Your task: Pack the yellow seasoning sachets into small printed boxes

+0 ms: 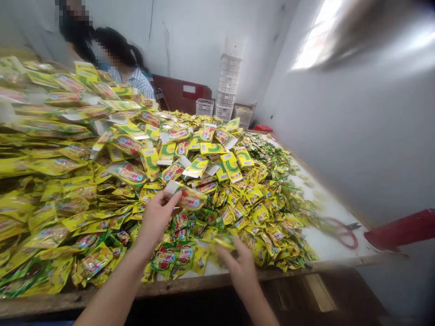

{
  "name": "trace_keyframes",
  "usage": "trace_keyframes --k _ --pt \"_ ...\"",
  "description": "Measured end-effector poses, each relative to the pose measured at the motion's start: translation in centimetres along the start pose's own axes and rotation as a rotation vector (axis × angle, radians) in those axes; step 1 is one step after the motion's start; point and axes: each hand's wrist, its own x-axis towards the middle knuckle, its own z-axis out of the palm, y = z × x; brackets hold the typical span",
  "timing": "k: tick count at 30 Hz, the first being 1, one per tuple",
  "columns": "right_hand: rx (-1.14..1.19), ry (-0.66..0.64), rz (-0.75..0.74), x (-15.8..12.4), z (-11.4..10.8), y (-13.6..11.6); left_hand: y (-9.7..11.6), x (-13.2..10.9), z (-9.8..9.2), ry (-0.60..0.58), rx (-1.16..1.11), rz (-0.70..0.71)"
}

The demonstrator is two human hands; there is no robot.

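My left hand point(157, 217) is raised over the pile with its fingers pinched on a larger yellow packet point(188, 197) that has red print and a white end. My right hand point(239, 265) is lower, near the table's front edge, its fingers closed on a small yellow sachet point(222, 241); that hand is blurred. Both hands hover above a heap of small yellow and green sachets point(258, 213). Beneath them lie a few green sachets with red print point(171, 258).
A wooden-edged table point(340, 260) carries a tall mound of larger yellow packets point(68, 149) at the left. Red-handled scissors point(343, 231) lie at the right. A red object point(401, 228) juts in at the right. Two people point(112, 59) sit at the far end. White crates point(227, 86) are stacked behind.
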Motion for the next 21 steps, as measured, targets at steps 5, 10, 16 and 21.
trace_keyframes --k 5,10,16,21 --pt "0.044 -0.011 -0.166 2.0 0.5 -3.9 -0.3 -4.9 -3.6 -0.395 0.605 0.304" --pt "-0.27 -0.218 -0.428 3.3 3.1 -5.1 -3.3 -8.8 -3.3 -0.509 0.522 0.314" --pt "-0.848 -0.4 -0.534 2.3 2.6 -6.6 -4.9 -10.8 -2.6 -0.413 0.344 0.245" --pt "-0.888 -0.552 -0.578 2.4 1.7 -9.4 -4.9 -11.0 -1.7 -0.319 0.176 0.105"
